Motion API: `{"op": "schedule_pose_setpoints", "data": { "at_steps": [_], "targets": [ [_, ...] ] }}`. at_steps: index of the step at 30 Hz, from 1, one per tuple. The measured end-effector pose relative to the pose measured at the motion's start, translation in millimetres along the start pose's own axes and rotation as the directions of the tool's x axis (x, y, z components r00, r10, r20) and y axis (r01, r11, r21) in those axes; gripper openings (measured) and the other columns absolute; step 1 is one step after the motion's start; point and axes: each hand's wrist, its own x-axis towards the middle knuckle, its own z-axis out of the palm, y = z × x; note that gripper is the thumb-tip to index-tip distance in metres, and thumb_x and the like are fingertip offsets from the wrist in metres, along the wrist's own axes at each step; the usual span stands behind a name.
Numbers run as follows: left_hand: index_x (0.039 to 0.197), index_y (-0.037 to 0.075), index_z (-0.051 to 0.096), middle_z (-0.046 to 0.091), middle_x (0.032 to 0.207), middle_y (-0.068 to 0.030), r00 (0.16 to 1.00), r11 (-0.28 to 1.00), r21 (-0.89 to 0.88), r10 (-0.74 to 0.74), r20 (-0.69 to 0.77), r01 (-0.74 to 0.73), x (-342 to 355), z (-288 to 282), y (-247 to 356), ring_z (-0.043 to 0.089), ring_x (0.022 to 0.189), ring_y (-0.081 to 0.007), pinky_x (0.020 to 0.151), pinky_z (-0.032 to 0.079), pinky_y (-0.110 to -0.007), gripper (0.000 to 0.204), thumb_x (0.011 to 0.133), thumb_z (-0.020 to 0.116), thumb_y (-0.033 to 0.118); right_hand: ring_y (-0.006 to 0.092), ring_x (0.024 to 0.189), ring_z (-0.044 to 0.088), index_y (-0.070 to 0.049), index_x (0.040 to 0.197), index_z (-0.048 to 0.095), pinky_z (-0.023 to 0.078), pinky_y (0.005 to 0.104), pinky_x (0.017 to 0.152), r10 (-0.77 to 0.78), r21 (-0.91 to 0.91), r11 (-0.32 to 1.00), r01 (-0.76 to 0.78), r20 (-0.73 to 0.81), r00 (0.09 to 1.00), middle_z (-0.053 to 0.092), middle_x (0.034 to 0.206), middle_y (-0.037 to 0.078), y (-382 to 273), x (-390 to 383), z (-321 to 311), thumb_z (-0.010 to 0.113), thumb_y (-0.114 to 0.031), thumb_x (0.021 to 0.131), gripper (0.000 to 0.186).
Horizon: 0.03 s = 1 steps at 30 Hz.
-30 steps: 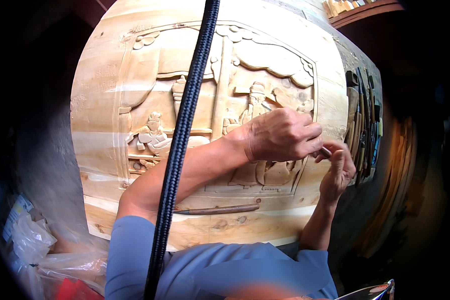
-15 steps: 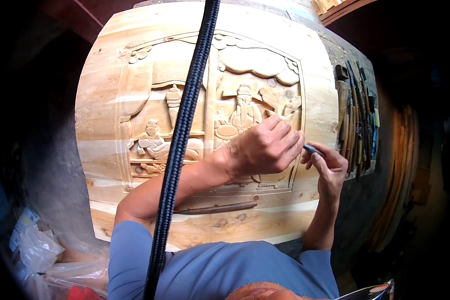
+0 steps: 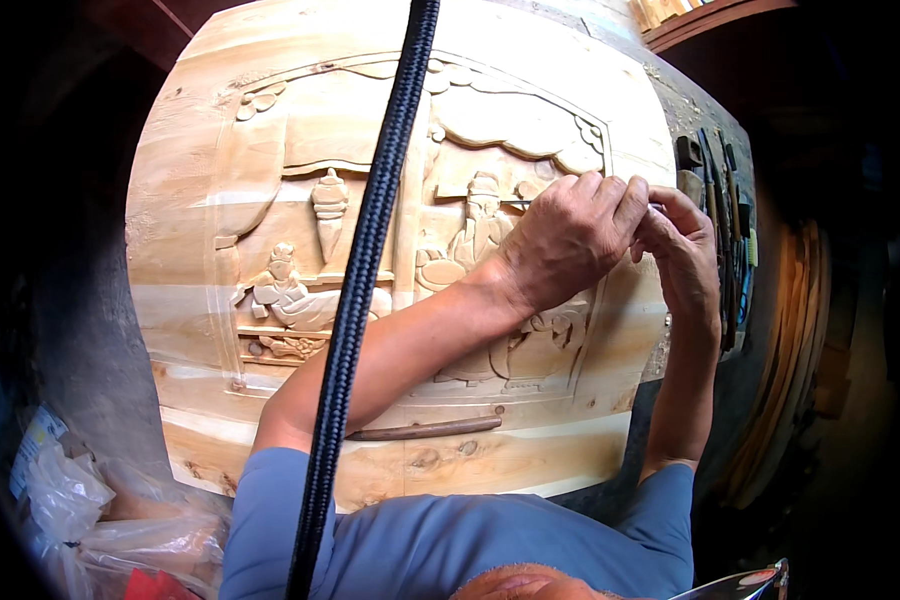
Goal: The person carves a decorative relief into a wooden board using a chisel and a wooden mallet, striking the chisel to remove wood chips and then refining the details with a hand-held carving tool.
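Observation:
A large pale wooden board carries a relief of robed figures, drapery and a lamp-like shape within a carved frame. My left hand is closed around a slim carving chisel; its thin dark blade shows beside the upright figure's head. Just to the right, my right hand has its fingers curled at the tool's rear end, touching the left hand. Both hands cover most of the tool and part of the carving on the right. Along the near edge of the relief lies another wooden-handled tool.
Several carving tools lie in a row at the right end of the bench. Long wooden strips stand beyond them. Clear plastic bags sit at lower left. A black braided cord crosses the view.
Both hands have moved up and right over the board, and the right hand is now against the left. The chisel's blade has come into sight, while its handle is now hidden. The view has shifted slightly.

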Motion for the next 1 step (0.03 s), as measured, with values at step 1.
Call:
{"op": "schedule_pose_setpoints", "data": {
  "at_steps": [1],
  "targets": [
    [0.136, -0.006, 0.058, 0.062, 0.090, -0.0099, 1.000, 1.000, -0.011, -0.018, 0.012, 0.018, -0.4, -0.3, -1.2, 0.066, 0.082, -0.0233, 0.069, 0.057, -0.037, 0.047, 0.093, 0.068, 0.010, 0.0139, 0.084, 0.076, 0.001, 0.129, 0.073, 0.058, 0.0235, 0.068, 0.007, 0.004, 1.000, -0.007, 0.019, 1.000, 0.079, 0.098, 0.009, 2.0, 3.6, -2.2, 0.075, -0.019, 0.105, 0.031]
  ]
}}
